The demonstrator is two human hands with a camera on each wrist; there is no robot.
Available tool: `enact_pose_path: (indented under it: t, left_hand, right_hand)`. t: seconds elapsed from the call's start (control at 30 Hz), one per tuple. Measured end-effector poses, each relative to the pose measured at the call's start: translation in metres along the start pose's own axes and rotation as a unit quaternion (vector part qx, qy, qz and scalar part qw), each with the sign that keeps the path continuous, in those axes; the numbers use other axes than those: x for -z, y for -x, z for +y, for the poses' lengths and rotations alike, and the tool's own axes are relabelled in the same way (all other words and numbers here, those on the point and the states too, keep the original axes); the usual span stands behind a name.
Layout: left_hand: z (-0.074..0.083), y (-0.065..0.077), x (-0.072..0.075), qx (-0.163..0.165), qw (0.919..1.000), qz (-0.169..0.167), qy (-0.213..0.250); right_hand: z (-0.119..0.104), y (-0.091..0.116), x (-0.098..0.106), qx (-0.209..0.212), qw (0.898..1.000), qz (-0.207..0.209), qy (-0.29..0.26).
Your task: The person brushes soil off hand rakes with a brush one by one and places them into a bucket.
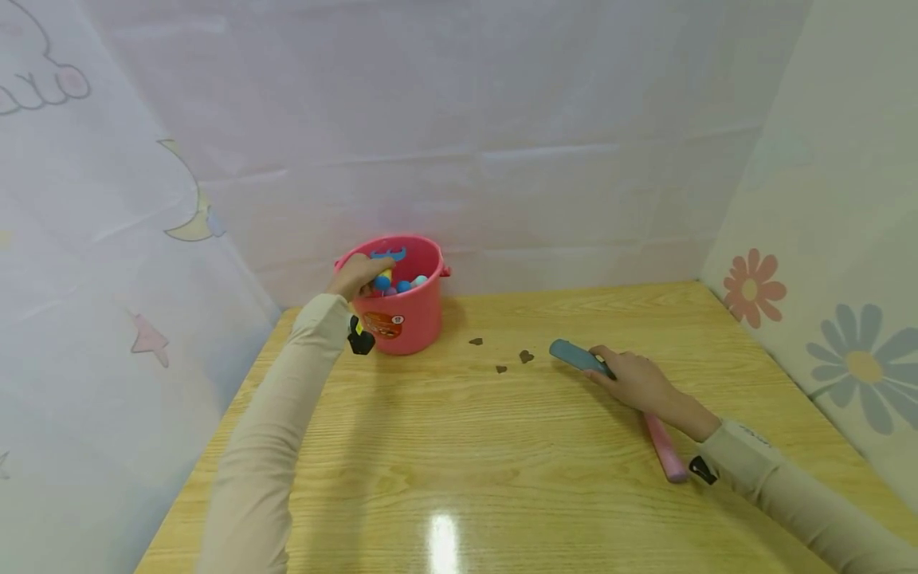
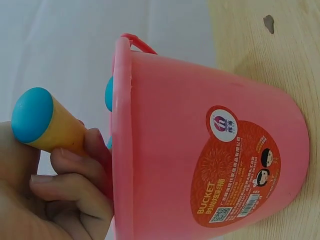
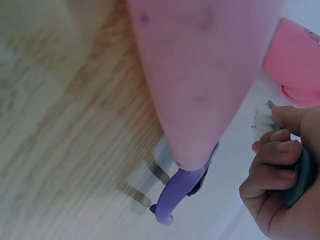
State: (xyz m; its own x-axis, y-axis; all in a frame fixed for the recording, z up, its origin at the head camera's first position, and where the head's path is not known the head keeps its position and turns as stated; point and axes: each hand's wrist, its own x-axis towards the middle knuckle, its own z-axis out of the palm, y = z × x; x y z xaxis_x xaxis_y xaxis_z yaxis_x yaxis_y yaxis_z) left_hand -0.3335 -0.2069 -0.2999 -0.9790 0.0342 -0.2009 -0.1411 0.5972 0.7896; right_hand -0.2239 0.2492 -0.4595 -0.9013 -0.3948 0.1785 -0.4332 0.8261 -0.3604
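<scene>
My left hand [image 1: 362,275] is over the near left rim of a pink bucket [image 1: 419,319]. Its fingers curl round the yellow handle [image 2: 67,130] of a toy rake with a blue end cap; blue prongs [image 1: 394,254] show inside the bucket. Blue and pale balls [image 1: 404,286] lie in there too. At the right, my right hand [image 1: 638,379] grips a brush [image 1: 571,355] with a blue-green handle. White bristles [image 3: 262,120] show past its thumb in the right wrist view. Beneath that wrist is a pink-handled tool [image 1: 667,450] with a purple head [image 3: 177,195].
Three small brown pieces, one heart-shaped [image 1: 527,356], lie on the wooden table [image 1: 459,446] between bucket and brush. White printed cloth [image 1: 466,159] hangs behind the table and along both sides. The bucket stands near the back left edge.
</scene>
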Motion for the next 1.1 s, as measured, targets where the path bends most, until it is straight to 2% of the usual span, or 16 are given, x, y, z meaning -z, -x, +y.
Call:
enact_pose_path:
  t: [0.2, 0.4, 0.67, 1.1]
  left_hand:
    - [0.001, -0.001, 0.005, 0.027, 0.9992, -0.023, 0.020]
    - [0.001, -0.001, 0.010, 0.038, 0.9976, -0.047, 0.035]
    - [0.000, -0.001, 0.012, 0.055, 0.9942, -0.050, 0.078]
    - [-0.007, -0.007, 0.013, 0.072, 0.9894, -0.069, 0.106]
  right_hand:
    - [-0.002, 0.000, 0.001, -0.001, 1.000, 0.002, -0.002]
    - [-0.002, 0.000, 0.000, -0.001, 1.000, 0.003, 0.003]
    - [-0.001, 0.001, 0.000, 0.010, 1.000, 0.012, 0.005]
    - [-0.001, 0.002, -0.002, 0.008, 1.000, 0.007, 0.002]
